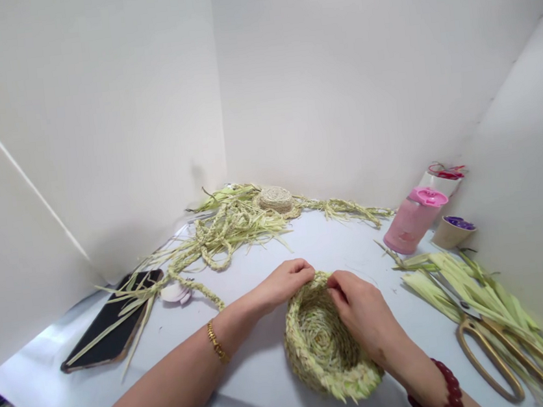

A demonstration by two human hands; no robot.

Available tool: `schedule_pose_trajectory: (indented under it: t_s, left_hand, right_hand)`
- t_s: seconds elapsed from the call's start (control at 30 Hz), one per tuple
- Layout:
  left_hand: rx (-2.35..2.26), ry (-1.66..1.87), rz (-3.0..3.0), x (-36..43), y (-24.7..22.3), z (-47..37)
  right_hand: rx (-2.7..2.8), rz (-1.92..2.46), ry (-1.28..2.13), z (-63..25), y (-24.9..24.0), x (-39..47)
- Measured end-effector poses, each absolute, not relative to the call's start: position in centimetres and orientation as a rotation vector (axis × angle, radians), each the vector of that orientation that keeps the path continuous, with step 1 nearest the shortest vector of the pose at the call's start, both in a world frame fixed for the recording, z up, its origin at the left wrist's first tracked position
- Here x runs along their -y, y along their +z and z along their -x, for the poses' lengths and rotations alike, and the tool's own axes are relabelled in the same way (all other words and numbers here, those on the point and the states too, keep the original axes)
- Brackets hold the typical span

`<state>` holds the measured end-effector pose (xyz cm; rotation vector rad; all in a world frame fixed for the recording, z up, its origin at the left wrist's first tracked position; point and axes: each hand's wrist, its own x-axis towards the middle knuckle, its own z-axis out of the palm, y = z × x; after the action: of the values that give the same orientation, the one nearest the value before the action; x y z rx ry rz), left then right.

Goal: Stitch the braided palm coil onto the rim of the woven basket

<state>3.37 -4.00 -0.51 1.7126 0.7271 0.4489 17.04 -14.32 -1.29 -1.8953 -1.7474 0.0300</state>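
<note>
At the far left of the pale surface (273, 386) lay a dark phone (111, 323), face up, with loose straw strips across it. Beside it a long plaited straw braid (194, 258) trailed back toward the wall corner, where a small coiled disc (275, 198) sat among uncut leaf strands. The left hand (283, 282), a gold bracelet at its wrist, rested on the far left rim of the woven straw bowl (324, 344); its grip was closed lightly on the rim edge, fingers curled over it. The bowl stood on the surface directly in front of the person, between both forearms, its coiled base complete and its wall raised to a shallow height all round. The right hand (362, 311), a red bead bracelet at its wrist, met the rim just beside the left, its grip pinched on the top edge; whether it held a separate strand could not be determined. On that evidence the bowl was judged well advanced, with work on the rim unfinished and frayed ends showing at the near edge. Further right stood a pink bottle (413, 219) and a small cup (452, 232), then a bundle of flat green leaves (462, 286) with gold-handled scissors (494, 354) lying on them.
</note>
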Motion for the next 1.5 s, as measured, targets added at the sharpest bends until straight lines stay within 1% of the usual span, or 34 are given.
schedule_pose_trajectory:
  t_s: [0.37,0.87,1.03,1.1,1.27,1.33,1.5]
  left_hand:
    - [-0.73,0.45,-1.656,4.2,-0.8,-3.4]
    - [-0.696,0.441,-1.638,4.2,-0.6,-3.5]
    - [-0.688,0.449,-1.625,4.1,-0.7,-3.4]
    - [-0.687,0.447,-1.596,4.2,-0.6,-3.3]
    - [-0.713,0.457,-1.559,4.4,-0.2,-3.3]
    - [-0.715,0.467,-1.564,4.4,-0.2,-3.3]
    - [-0.717,0.505,-1.579,4.1,-0.6,-3.4]
  right_hand:
    - [1.773,1.894,0.007,-17.3,-1.5,13.8]
    - [1.662,1.901,0.125,-17.3,-2.1,13.6]
    - [1.669,1.914,0.157,-17.2,-1.7,13.8]
    - [1.722,1.951,0.105,-17.0,-1.2,14.2]
    - [1.861,2.116,-0.225,-16.7,-0.6,15.3]
    - [1.88,2.122,-0.249,-16.8,-0.8,15.3]
    - [1.837,2.039,-0.178,-17.0,-1.5,14.7]
